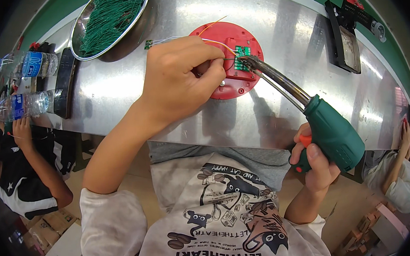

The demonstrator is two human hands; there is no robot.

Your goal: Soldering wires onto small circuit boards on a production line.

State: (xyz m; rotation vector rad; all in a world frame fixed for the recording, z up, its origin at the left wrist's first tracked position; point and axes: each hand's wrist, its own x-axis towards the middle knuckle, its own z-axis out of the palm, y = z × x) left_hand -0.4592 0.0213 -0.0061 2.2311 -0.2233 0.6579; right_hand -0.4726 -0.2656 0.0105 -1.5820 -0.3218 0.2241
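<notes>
My left hand (179, 74) is closed in a pinch over a round red plastic housing (243, 89). A short green wire (229, 58) runs from its fingertips to a small green circuit board (243, 51) on the housing. My right hand (318, 167) is wrapped round the handle of a green soldering gun (336, 132), a finger at its orange trigger. The gun's dark tip touches or nearly touches the board; which one I cannot tell. White and orange wires also meet the board. Beyond my left hand lies another small green board (148, 44) with pale wires.
On the metal table (284, 30), a steel bowl (78, 55) of green wires stands at far left. Two water bottles (38, 64) lie beside a dark tray (65, 83). A black holder (345, 40) is at the right. Other people sit at both sides.
</notes>
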